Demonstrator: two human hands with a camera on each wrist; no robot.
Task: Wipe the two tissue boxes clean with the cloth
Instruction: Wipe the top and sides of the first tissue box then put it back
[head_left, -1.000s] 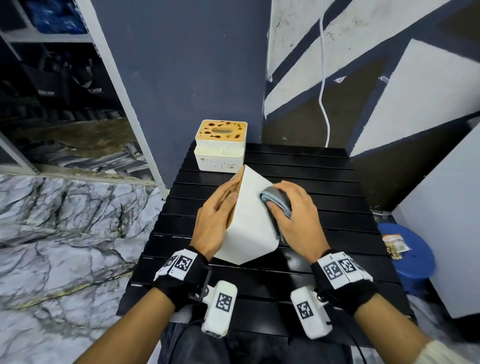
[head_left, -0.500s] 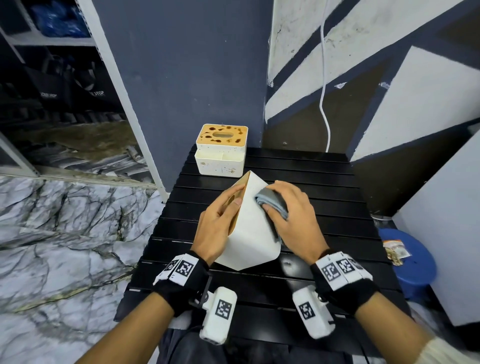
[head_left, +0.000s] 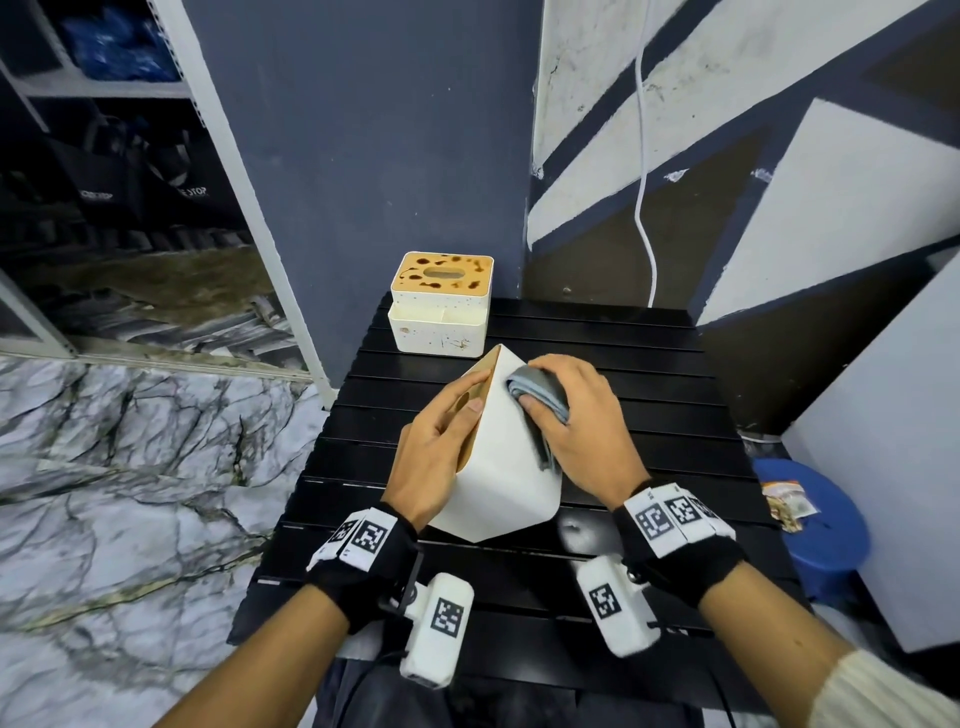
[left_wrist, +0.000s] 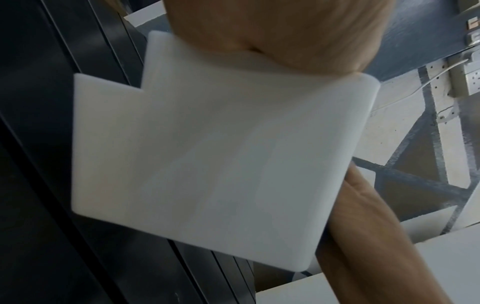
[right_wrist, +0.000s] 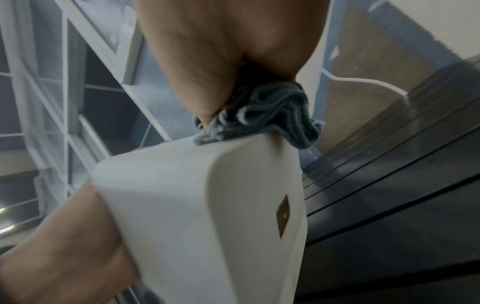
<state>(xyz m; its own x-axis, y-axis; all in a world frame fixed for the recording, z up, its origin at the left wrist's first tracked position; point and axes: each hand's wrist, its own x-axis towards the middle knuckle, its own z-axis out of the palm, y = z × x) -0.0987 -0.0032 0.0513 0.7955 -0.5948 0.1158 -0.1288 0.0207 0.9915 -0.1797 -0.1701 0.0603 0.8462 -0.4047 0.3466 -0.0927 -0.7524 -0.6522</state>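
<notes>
The near box (head_left: 498, 457) is tipped up on one corner on the black slatted surface (head_left: 649, 364), its wooden lid turned to my left. My left hand (head_left: 434, 452) holds that lid side, fingers (head_left: 460, 397) lying fairly straight along the wood, thumb at the top edge. My right hand (head_left: 582, 431) has its fingers (head_left: 537, 415) curled round the bunched grey cloth (head_left: 540, 387), pressing it on the box's white side near the top edge. The far box (head_left: 441, 304) stands upright at the back left of the surface, apart from the near one, its lid blotched with brown stains. A blue stool (head_left: 826, 525) sits low to my right.
</notes>
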